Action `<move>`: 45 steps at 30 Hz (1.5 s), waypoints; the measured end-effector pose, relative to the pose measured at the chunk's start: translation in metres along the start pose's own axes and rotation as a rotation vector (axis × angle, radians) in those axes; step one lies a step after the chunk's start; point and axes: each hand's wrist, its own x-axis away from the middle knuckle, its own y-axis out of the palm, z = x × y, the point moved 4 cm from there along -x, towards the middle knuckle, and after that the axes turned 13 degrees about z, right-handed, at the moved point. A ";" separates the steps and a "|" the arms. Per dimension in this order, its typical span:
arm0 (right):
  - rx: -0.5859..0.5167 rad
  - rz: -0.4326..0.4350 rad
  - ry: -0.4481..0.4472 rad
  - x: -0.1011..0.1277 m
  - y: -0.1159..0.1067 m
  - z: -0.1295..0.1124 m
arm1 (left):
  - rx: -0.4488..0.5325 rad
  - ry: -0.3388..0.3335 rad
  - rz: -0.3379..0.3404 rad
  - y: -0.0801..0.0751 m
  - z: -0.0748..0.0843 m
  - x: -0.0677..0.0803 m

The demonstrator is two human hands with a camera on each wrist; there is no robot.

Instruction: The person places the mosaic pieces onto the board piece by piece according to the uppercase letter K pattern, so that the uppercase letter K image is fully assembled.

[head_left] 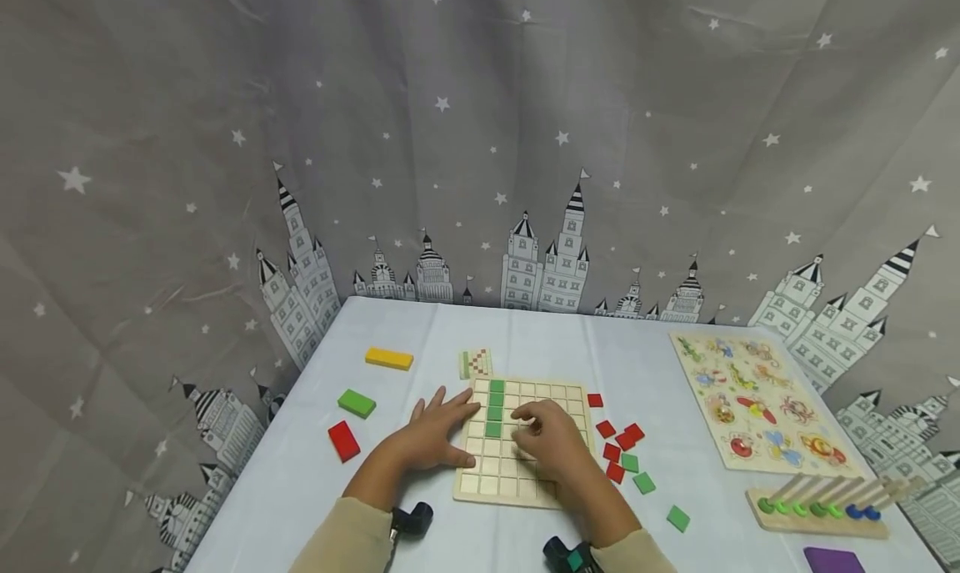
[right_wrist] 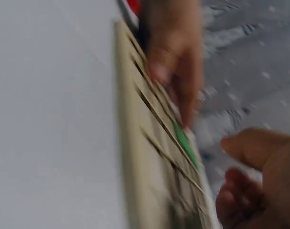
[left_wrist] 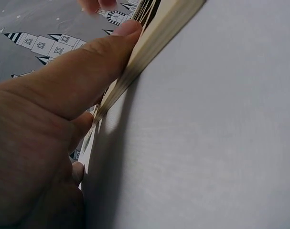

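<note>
Grid board (head_left: 507, 466): left hand (head_left: 437, 433) spread at its left edge; right hand (head_left: 553, 439) curled above, grip indeterminable; a sideways brush could dislodge the green tiles (head_left: 494, 413).

The grid board (head_left: 480, 474) on the counter (head_left: 615, 348) holds a column of tiles (head_left: 495, 399) near its left side. Behind it lies a card (head_left: 476, 363); left, three blocks (head_left: 356, 403); right, loose tiles (head_left: 625, 441); farther right, a picture board (head_left: 765, 402) behind a peg rack (head_left: 813, 525).
</note>
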 end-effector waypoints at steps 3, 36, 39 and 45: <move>0.034 0.065 0.024 0.003 -0.041 0.018 | 0.011 -0.007 0.010 0.000 0.000 -0.002; 0.264 -0.016 0.326 0.030 -0.111 0.097 | -0.005 -0.062 -0.014 0.002 0.004 -0.007; 0.187 0.000 0.255 0.024 -0.094 0.074 | -0.014 -0.074 -0.020 0.003 0.006 -0.007; 0.037 -0.069 0.057 0.015 -0.031 0.016 | -0.014 -0.072 -0.013 0.004 0.003 -0.006</move>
